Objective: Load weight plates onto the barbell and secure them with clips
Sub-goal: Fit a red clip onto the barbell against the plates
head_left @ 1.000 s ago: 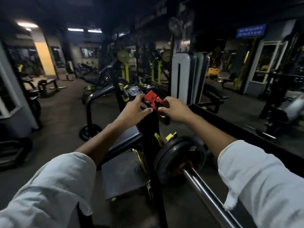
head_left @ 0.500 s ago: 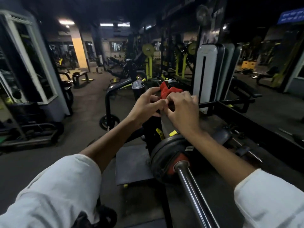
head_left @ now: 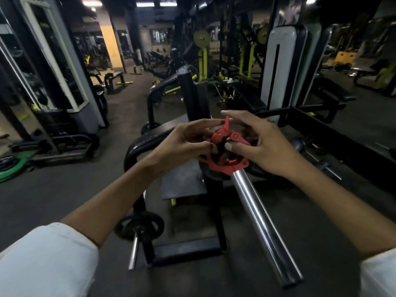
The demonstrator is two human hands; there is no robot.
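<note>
you are looking down at your own two bare forearms reaching forward in a dim gym, white sleeves pushed up near the lower corners of the view. a shiny steel barbell sleeve [head_left: 260,219] runs from the lower right up toward the middle, where a black weight plate [head_left: 255,170] sits on it. a red clip [head_left: 228,154] is around the sleeve, right against the plate's near face, with its lever standing up and open. your left hand [head_left: 184,144] is curled, its fingertips pinching the clip's left side. your right hand [head_left: 263,144] is half open, fingers spread, thumb pressing the clip's right side. both hands touch the clip. below and left, a smaller black plate [head_left: 139,226] sits on a short storage peg of the black rack [head_left: 192,99]. green plates [head_left: 12,166] lie on the floor at the far left edge.
</note>
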